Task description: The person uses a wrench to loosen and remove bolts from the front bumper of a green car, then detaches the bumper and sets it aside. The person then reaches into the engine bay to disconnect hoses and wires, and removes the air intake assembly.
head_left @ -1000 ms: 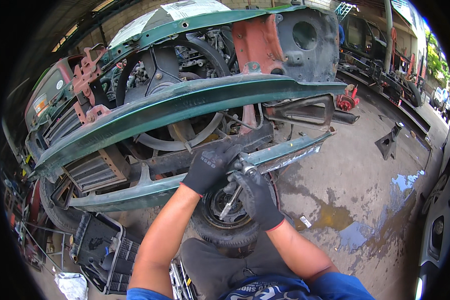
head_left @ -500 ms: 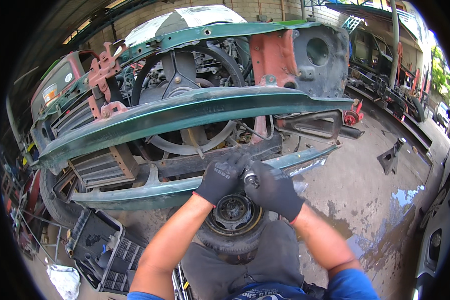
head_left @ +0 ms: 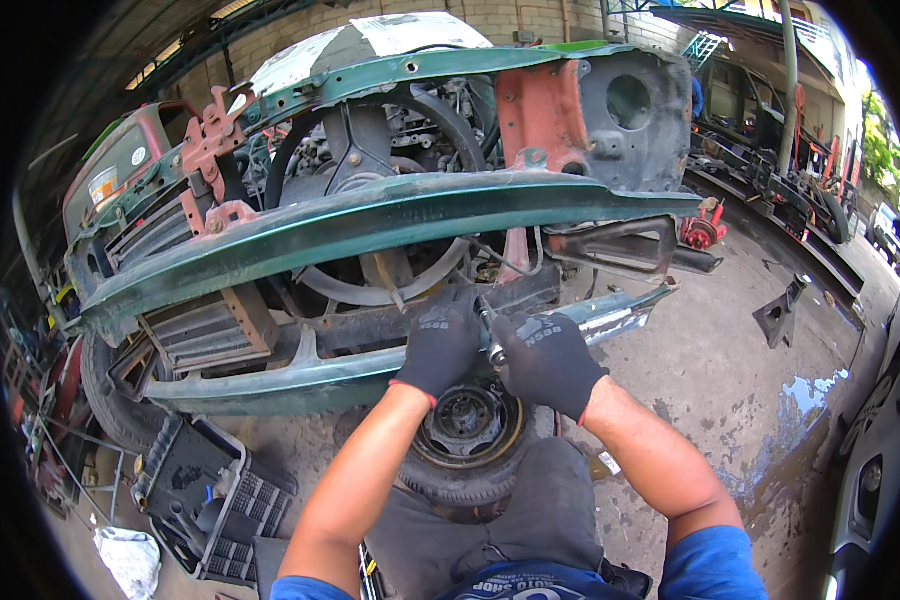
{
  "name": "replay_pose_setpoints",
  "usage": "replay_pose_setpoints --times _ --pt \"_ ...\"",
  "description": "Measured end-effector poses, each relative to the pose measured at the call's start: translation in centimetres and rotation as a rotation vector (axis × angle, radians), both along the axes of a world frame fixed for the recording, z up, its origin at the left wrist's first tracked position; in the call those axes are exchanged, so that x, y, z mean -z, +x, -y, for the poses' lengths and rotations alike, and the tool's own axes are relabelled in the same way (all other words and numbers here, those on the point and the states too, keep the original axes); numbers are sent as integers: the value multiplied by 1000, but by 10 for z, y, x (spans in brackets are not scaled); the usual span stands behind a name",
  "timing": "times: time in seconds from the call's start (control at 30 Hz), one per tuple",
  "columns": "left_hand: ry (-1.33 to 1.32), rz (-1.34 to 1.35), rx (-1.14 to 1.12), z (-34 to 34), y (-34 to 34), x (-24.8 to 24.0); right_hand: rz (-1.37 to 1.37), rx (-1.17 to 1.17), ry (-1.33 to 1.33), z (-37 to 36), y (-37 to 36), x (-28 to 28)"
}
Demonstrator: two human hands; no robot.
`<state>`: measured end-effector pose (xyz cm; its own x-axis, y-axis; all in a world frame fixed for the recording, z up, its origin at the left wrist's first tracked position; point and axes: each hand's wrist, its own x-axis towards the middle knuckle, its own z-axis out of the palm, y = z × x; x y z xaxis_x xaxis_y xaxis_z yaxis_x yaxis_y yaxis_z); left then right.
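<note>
A: Right hand (head_left: 548, 362) is closed round the silver tool (head_left: 497, 353). Left hand (head_left: 442, 345) is at the tool's upper end; fingertips hidden, can't tell if they're gripping.

B: Tool vs the lower green rail (head_left: 280, 385)?

A: Between the hands, overlapping the rail's right half from here. Can't judge the gap to it.

B: Main risk?

A: Slip. If the tool's joint isn't seated square, it could pop apart under load and knuckles hit the rail's edge.

B: And a drop?

A: Wheel (head_left: 467, 412) is below the rail. Loose hold, tool could land there and bounce off.

B: Further out?

A: Black crate (head_left: 255, 512) below the rail's left end: trip hazard if stepping back blind. Wet patch (head_left: 805, 393) well right of the rail: could lose footing.
</note>
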<state>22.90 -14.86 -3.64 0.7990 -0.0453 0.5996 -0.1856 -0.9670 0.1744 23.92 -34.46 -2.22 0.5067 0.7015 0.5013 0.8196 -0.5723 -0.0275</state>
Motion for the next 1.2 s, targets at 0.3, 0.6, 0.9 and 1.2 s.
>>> replay_pose_setpoints --times 0.3,0.6,0.9,1.2 --pt "488 -616 -28 -2 67 -60 -121 35 218 -17 -12 26" --pt "405 -538 55 -22 96 -47 -1292 -562 1425 -39 -11 57" --pt "328 -505 14 -5 80 -59 61 -43 243 1 5 24" --pt "333 -692 -22 6 73 -79 -924 -316 1224 -37 -22 58"
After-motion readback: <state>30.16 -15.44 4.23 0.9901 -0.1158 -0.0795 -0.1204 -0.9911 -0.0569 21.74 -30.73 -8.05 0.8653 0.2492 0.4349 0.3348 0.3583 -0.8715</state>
